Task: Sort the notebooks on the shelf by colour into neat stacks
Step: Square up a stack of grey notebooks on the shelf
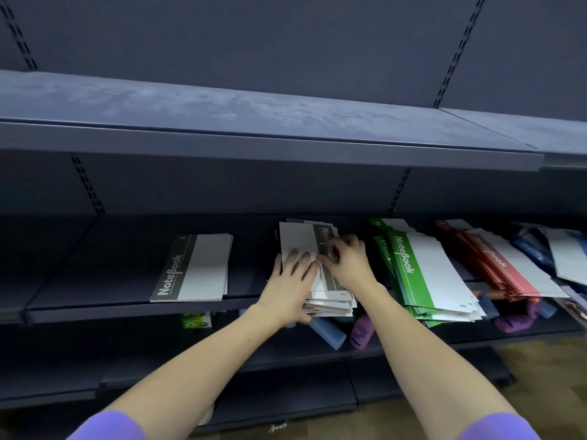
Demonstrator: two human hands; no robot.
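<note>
On the dark blue shelf [133, 308], the left hand [290, 289] lies flat with fingers spread on the loose stack of grey notebooks [313, 249], while the right hand [347, 260] curls its fingers onto the top cover. A neat grey stack [197, 269] lies to the left; green notebooks [425, 274] and red notebooks [495, 262] lie to the right.

Person seen from the head camera: two bare forearms, each ending in a bare hand, left hand [290, 289] and right hand [347, 262]. Short purple sleeves [109, 428] cover both upper arms. Wrists carry nothing.
</note>
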